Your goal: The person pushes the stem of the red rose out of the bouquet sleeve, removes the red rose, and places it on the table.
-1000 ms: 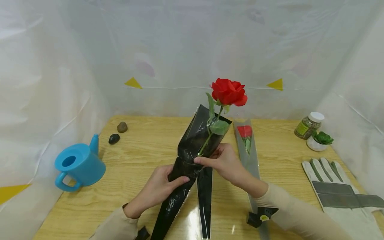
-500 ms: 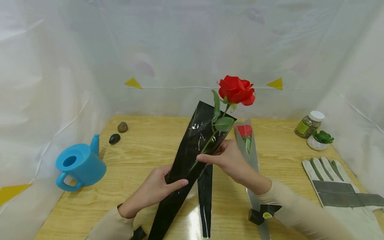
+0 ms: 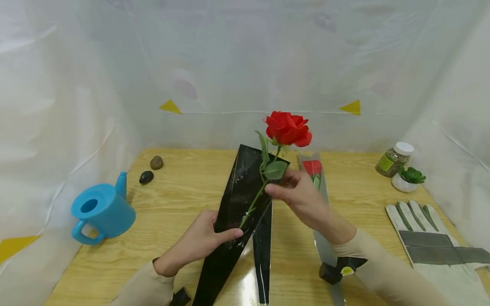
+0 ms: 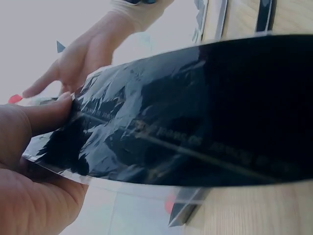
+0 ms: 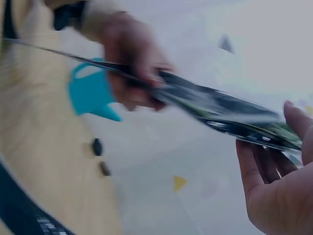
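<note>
In the head view, a black flower sleeve slants up above the table. A red rose rises from its top, its green stem and leaves against the sleeve. My left hand grips the sleeve's middle, thumb across the front and fingers behind. My right hand is at the sleeve's upper right edge, beside the lower leaf. In the right wrist view, that hand's fingers lie under the sleeve while its thumb stands off above. The left wrist view shows the sleeve's creased film with faint lettering.
A second black sleeve and a grey-wrapped rose lie on the wooden table. A blue watering can and two stones sit left. A jar, potted succulent and work glove are right.
The sleeve's fold at its middle has straightened out. Rose and sleeve top rose to the right, then came down and left. My right hand has shifted up along the stem, its thumb lifting.
</note>
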A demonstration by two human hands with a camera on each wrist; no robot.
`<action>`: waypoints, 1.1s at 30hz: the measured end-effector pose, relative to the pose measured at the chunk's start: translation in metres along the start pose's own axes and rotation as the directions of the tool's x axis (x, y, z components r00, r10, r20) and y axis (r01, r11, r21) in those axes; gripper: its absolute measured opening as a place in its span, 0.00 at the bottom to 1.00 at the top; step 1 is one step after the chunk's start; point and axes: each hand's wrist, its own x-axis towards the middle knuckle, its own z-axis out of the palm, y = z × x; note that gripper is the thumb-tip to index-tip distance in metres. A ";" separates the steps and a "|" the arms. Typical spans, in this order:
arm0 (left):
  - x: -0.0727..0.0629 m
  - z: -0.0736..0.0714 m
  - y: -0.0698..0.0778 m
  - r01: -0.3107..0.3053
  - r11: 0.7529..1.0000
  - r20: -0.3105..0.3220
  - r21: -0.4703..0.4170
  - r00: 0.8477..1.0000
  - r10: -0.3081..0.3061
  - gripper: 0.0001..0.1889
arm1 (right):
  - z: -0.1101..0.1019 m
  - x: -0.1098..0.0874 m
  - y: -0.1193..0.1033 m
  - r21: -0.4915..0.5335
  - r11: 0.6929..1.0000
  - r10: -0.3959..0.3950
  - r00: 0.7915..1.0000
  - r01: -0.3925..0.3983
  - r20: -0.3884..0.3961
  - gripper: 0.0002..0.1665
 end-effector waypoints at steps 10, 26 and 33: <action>-0.004 -0.004 -0.002 0.070 0.996 0.072 0.049 0.995 -0.073 0.21 | -0.025 0.006 -0.027 0.266 0.962 -0.018 0.990 0.054 -0.137 0.31; -0.004 -0.012 -0.010 0.051 0.995 0.087 0.081 0.995 -0.058 0.09 | -0.055 0.012 -0.038 0.425 0.848 -0.226 0.942 0.315 -0.248 0.14; -0.007 -0.017 -0.016 0.001 0.997 0.096 0.073 0.995 -0.008 0.17 | -0.077 0.015 -0.055 0.600 0.686 -0.303 0.912 0.411 -0.277 0.19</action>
